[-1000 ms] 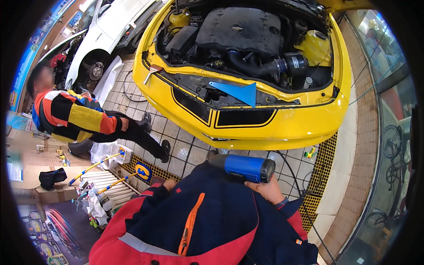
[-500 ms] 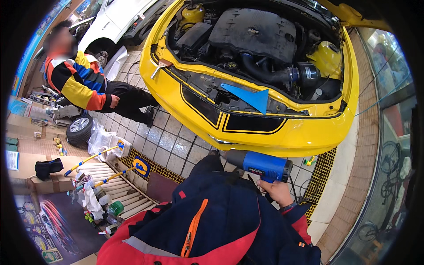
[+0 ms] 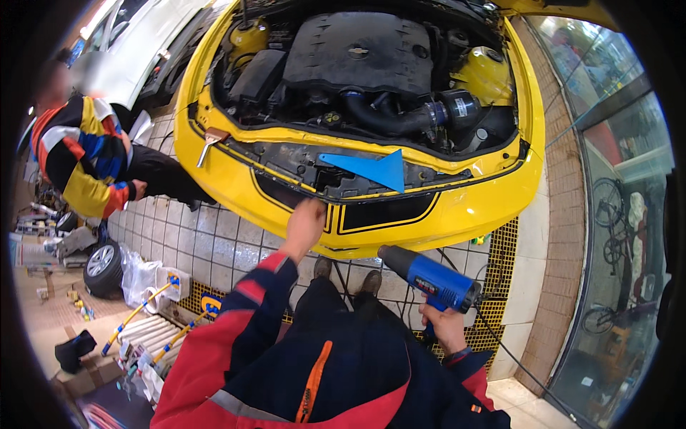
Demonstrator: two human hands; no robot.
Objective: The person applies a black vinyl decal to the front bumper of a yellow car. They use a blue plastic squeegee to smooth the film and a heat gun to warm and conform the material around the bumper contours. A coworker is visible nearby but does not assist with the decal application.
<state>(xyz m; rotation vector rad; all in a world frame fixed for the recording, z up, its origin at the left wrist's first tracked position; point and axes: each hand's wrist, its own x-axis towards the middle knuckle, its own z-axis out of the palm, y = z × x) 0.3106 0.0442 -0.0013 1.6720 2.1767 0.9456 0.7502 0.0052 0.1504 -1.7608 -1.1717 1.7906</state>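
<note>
My right hand point(image 3: 446, 325) is wrapped round the grip of a blue and black heat gun point(image 3: 437, 280). Its nozzle points up and left, toward the front of the yellow car point(image 3: 436, 236). My left hand point(image 3: 306, 227) is closed at the left black panel point(image 3: 275, 191) on the car's nose, its fingertips at the panel's inner end. Anything they pinch is too small to make out. A flat blue pointed plastic piece point(image 3: 375, 171) lies on the black trim behind the panels. Left of it, a squeegee point(image 3: 212, 146) with a metal handle and brown head rests on the yellow edge.
The engine bay point(image 3: 361, 57) is open. At the left stands a person point(image 3: 93, 157) in a multicoloured jacket. Near them are a loose wheel point(image 3: 102, 268) and plastic bags point(image 3: 139, 275). The gun's cord point(image 3: 514, 357) trails right over the floor, beside a glass wall point(image 3: 629, 214).
My left hand has come into view and reached up to the left black panel. The heat gun has moved a little down and right in view. The car appears shifted left.
</note>
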